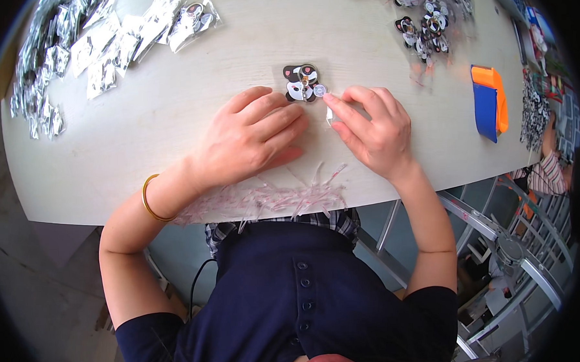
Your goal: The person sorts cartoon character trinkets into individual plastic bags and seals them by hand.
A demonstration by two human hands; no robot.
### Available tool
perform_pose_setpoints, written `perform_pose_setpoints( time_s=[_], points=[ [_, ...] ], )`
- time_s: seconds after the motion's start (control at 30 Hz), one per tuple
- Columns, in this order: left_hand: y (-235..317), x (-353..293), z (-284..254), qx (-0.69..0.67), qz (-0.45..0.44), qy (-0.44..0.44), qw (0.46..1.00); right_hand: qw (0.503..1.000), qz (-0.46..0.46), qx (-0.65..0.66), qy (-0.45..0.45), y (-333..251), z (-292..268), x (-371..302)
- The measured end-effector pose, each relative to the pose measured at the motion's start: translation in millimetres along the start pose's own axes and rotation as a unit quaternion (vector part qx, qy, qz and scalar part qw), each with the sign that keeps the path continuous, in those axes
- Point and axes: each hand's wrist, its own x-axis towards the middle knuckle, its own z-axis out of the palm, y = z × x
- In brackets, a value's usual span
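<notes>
A black-and-white panda-shaped trinket [300, 91] with a metal ring lies in a small clear plastic bag on the table ahead of me. My left hand [250, 137] rests palm down at its lower left, fingers stretched out, the fingertips close to the bag's edge. Against the trinket's right side is a small round whitish disc [320, 90]. The index fingertip of my right hand [373, 126] touches it. Between that finger and the thumb shows a small white piece [330, 115], too small to name; the other fingers are curled.
Thin clear-pink strips [270, 199] lie heaped along the near edge. Filled silvery bags [131, 38] spread over the far left. More panda trinkets [429, 25] sit at the far right, and a blue-and-orange tape-like object [489, 104] nearer. Metal railings [494, 238] stand beyond the table's right edge.
</notes>
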Motion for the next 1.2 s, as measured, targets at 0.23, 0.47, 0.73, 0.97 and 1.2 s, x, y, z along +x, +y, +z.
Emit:
perform_pose_setpoints(
  time_s=[0.23,0.47,0.73,0.97,1.2],
  points=[
    [-1,3,-2,0.037,0.026,0.032,0.998,0.999,0.021,0.003,-0.024,10,0,-10],
    [-3,1,1,0.033,0.049,0.037,0.998,0.999,-0.01,0.043,-0.004,10,2,-8],
    [-3,4,-2,-0.08,-0.04,0.088,0.992,0.99,0.042,0.132,-0.002,14,6,-5],
    [-2,4,4,-0.091,-0.111,0.068,0.987,0.989,0.078,0.124,0.01,5,6,-5],
    [-4,6,10,-0.112,-0.19,0.112,0.969,0.956,0.21,0.199,0.051,-1,11,-1]
  ],
)
